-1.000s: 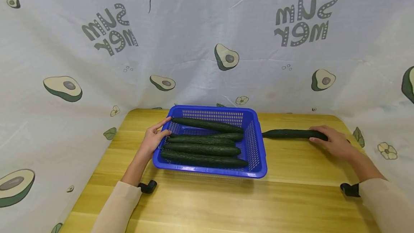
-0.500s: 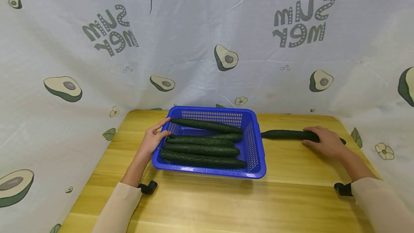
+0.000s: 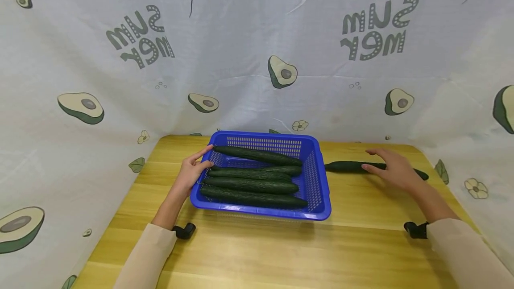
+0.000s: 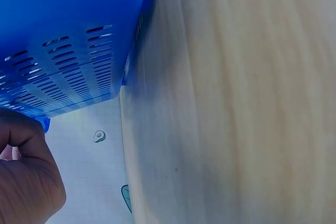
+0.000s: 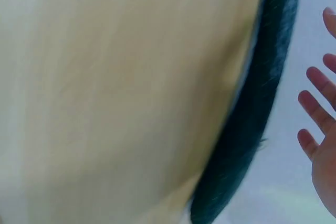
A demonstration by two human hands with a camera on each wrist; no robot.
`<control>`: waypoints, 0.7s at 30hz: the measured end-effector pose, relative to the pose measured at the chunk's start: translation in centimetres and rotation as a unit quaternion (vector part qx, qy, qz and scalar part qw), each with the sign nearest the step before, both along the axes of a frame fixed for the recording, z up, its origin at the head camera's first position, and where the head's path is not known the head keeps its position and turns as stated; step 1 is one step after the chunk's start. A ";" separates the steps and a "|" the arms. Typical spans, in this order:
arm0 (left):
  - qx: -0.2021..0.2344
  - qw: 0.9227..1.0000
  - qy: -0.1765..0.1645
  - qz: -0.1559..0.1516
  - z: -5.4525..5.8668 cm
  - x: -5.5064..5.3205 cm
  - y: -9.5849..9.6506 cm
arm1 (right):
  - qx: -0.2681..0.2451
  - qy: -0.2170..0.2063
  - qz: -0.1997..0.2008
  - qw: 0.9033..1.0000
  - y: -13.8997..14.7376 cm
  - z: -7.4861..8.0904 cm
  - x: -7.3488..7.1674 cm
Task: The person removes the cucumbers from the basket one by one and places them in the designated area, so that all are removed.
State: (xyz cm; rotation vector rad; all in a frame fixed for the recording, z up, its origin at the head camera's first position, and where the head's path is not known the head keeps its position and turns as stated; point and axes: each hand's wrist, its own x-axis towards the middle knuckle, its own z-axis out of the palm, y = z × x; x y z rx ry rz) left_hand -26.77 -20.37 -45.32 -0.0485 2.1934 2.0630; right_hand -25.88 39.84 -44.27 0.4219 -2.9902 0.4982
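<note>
My left hand grips the left rim of a blue plastic basket, its thumb hooked over the edge. In the left wrist view, curled fingers show beside the basket's slotted wall. Several dark green cucumbers lie lengthwise inside the basket. To its right, a single cucumber lies on the table, its tip at the basket's side. Over that cucumber my right hand hovers with thumb and fingers spread. The right wrist view shows these fingers apart from the cucumber.
The wooden table runs back to a pale curtain printed with avocados, which also hangs along both sides. A black wrist mount sits on the left wrist, another mount on the right.
My right hand has let go of the single cucumber, spread its fingers, lifted and shifted left. Before that, the cucumber stayed on the table beside the basket. The left hand and basket have stayed put.
</note>
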 end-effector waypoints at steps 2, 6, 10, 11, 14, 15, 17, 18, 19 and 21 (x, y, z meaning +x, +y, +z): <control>-0.004 1.000 0.000 0.000 0.0 -0.1 -0.1 | -0.011 0.000 -0.002 1.000 -0.8 0.6 0.0; 0.001 1.000 -0.007 -0.005 0.0 -0.2 -0.2 | -0.036 -0.003 -0.003 0.999 -2.8 1.7 0.0; 0.008 1.000 -0.012 -0.008 0.0 -0.1 -0.2 | -0.062 -0.003 0.004 0.998 -5.0 2.7 0.0; 0.008 1.000 -0.013 -0.008 0.0 -0.1 -0.1 | -0.068 0.000 0.008 0.998 -5.6 2.9 0.0; 0.008 1.000 -0.010 -0.004 0.0 0.0 -0.1 | -0.079 0.006 0.024 0.997 -7.4 3.5 -0.1; 0.008 1.000 -0.008 -0.004 0.1 0.1 0.0 | -0.082 0.006 0.027 0.996 -7.9 3.7 -0.2; 0.011 1.000 -0.005 -0.005 0.1 0.1 0.0 | -0.091 0.000 0.028 0.995 -9.0 4.0 -0.2; 0.014 1.000 -0.004 -0.007 0.1 0.1 0.0 | -0.097 -0.004 0.027 0.995 -9.6 4.1 -0.2; 0.018 1.000 -0.004 -0.007 0.1 0.1 0.0 | -0.103 -0.008 0.027 0.994 -10.1 4.2 -0.3; 0.022 1.000 -0.005 -0.008 0.1 0.1 -0.1 | -0.113 -0.014 0.030 0.993 -11.3 4.3 -0.4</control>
